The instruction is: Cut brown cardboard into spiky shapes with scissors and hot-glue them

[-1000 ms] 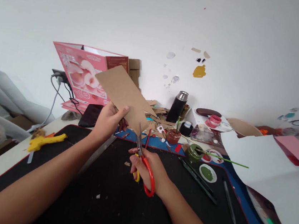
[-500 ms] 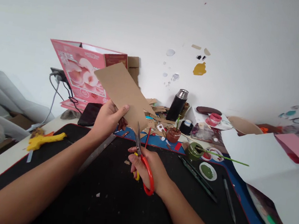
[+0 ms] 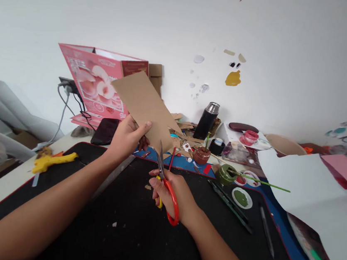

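Observation:
My left hand pinches a sheet of brown cardboard near its lower left edge, thumb on top and fingers beneath. The sheet is tilted up above the desk, and a notch shows in its right side. In my right hand is a pair of scissors with one red and one yellow handle loop. The blades point up and away, with their tips at the cardboard's lower edge. My fingers are wrapped round the handles, partly hiding the yellow loop.
Below my hands lies a black mat with small scraps. A yellow glue gun rests at left, beside a phone. Behind stand a pink box and a black flask. Paint jars, including a green one, and a pen are at right.
The hands, cardboard and scissors hold nearly the same pose. The view has shifted very slightly.

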The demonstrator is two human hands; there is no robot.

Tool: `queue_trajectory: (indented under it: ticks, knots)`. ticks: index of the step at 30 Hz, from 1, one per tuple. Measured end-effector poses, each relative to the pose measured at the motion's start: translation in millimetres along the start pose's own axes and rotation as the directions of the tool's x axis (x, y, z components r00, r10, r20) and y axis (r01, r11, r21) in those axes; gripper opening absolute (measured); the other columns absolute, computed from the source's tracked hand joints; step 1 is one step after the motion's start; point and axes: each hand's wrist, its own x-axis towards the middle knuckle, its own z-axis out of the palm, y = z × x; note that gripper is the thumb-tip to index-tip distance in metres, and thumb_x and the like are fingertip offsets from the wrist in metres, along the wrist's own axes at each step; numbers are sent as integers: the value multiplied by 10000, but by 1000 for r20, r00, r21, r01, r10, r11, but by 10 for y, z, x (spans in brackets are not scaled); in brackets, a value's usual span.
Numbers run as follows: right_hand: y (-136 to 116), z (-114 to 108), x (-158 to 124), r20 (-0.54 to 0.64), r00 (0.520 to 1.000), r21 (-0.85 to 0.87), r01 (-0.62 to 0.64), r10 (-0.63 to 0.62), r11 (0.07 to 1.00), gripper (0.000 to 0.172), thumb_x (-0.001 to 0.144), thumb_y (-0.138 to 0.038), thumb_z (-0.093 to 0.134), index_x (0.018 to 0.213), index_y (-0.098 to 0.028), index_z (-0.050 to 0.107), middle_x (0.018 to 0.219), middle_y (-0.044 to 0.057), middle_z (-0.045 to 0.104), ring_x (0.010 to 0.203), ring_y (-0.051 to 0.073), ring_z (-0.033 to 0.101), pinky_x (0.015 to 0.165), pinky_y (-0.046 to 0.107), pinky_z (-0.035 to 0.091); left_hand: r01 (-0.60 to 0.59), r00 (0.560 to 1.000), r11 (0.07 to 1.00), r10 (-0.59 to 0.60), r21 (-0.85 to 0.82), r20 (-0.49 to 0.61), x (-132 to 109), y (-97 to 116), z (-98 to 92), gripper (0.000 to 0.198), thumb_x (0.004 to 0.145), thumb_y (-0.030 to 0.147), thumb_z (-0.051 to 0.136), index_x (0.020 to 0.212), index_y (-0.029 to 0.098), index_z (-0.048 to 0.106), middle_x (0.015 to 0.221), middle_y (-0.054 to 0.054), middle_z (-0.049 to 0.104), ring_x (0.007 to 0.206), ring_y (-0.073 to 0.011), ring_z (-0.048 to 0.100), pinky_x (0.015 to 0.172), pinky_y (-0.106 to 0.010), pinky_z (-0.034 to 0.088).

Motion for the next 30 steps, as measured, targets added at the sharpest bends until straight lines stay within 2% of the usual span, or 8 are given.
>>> queue_trajectory:
  ticks: [6,11,15,21,30]
  knots:
    - [-30,-7,-6,-3,1000,-22,0,0,1000,513,1064,-626,660,1324,-189,719,721,11,700,574,173,687,572,274,540,2,1000,1000,-2,-4,-7,1,6,3,361,881,464,863,946,239,588,507,24,636,311,-157,562,305,-227,392]
    - [-36,-9,-10,-2,1000,-28,-2,1,1000,517,1061,-628,665,1321,-185,720,728,14,707,577,178,696,572,277,545,-5,999,1000,5,-2,-33,16,35,-14,349,888,472,854,934,238,599,491,28,624,305,-149,548,296,-215,341]
    - [-47,-8,-11,-8,1000,-45,7,-7,999,510,1062,-613,668,1322,-177,726,724,15,705,579,179,699,571,276,545,-22,1000,1000,22,-4,-5,15,33,-8,352,892,481,855,930,235,606,495,22,634,306,-149,549,298,-218,365]
    - [-42,-5,-7,-15,1000,-63,6,-7,998,493,1059,-596,680,1324,-182,728,721,16,711,578,180,704,574,276,545,31,999,999,-31,-44,-16,2,0,-2,357,877,441,893,952,228,617,519,26,629,312,-147,557,310,-221,400]
    - [-35,-5,-14,-13,1000,-54,3,-4,999,510,1055,-618,677,1321,-185,728,727,17,710,579,185,709,573,281,550,-14,1000,1000,14,17,20,-3,-3,-6,381,894,499,855,958,235,588,509,33,624,315,-150,553,303,-222,387]
